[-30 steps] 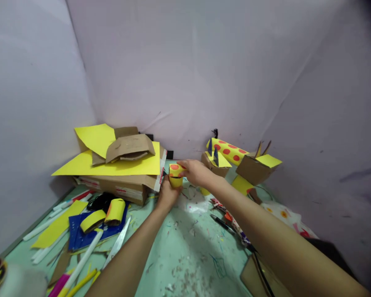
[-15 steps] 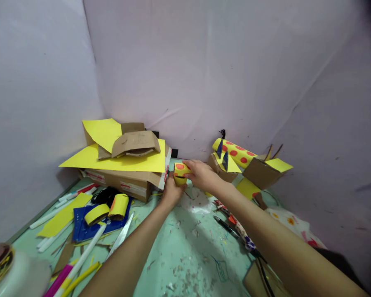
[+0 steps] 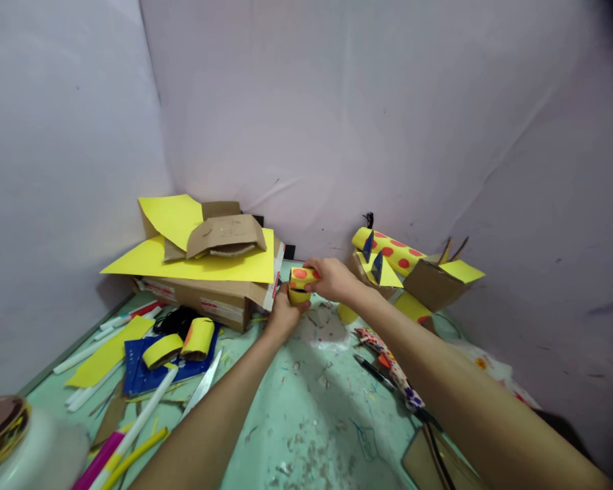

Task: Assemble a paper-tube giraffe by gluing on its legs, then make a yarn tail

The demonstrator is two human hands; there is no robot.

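Observation:
In the head view, my right hand [image 3: 333,279] is closed on a short yellow cardboard tube [image 3: 301,275] with orange-red spots. Just beneath it, my left hand [image 3: 286,313] grips a second yellow cardboard piece [image 3: 299,297], its fingers partly hidden. A dark gap shows between the two pieces; whether they touch along the rest cannot be made out. Both hands are above the pale green table [image 3: 286,408], close to the back wall. Two more yellow cardboard rings, one upright [image 3: 198,339] and one lying [image 3: 162,351], rest on a blue packet [image 3: 143,381] to the left.
A cardboard box [image 3: 219,303] carrying yellow sheets [image 3: 133,264] stands at back left. Scissors [image 3: 204,384] and white sticks [image 3: 148,408] lie left. On the right are a spotted yellow tube [image 3: 393,248], a cardboard box [image 3: 432,286] and a black pen [image 3: 372,371].
Both hands keep their hold on the yellow pieces, with the right hand slightly higher. The whole view has shifted a little.

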